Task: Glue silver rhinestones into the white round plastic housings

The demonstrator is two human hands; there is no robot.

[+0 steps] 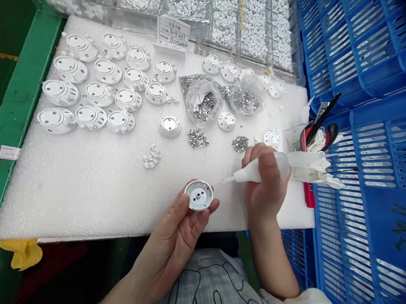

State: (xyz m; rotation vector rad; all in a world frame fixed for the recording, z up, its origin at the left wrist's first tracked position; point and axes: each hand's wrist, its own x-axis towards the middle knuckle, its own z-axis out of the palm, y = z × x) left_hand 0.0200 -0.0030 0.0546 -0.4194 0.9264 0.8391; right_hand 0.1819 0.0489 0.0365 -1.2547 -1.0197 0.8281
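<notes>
My left hand (185, 224) grips a round white plastic disc (202, 201) by its rim, hollow side up, with a small post at its centre and dark red spots beside it. In my right hand (267, 188) is a white squeeze bottle (253, 172) with a thin nozzle, tilted so that the tip points left. The tip hangs above and to the right of the disc, apart from it. Beyond my hands lie a small heap of white plastic bits (151, 157) and two heaps of tiny metal parts (197, 139), the second heap (240, 144) nearer the bottle.
Several assembled white discs (60, 93) stand in rows on the foam sheet (94, 182). Two plastic bags (204, 104) of metal parts sit mid-table. Clear trays (210, 28) of white pieces line the back. Blue crates (371, 157) wall the right, beside a container with black-and-red-handled tools (323, 132).
</notes>
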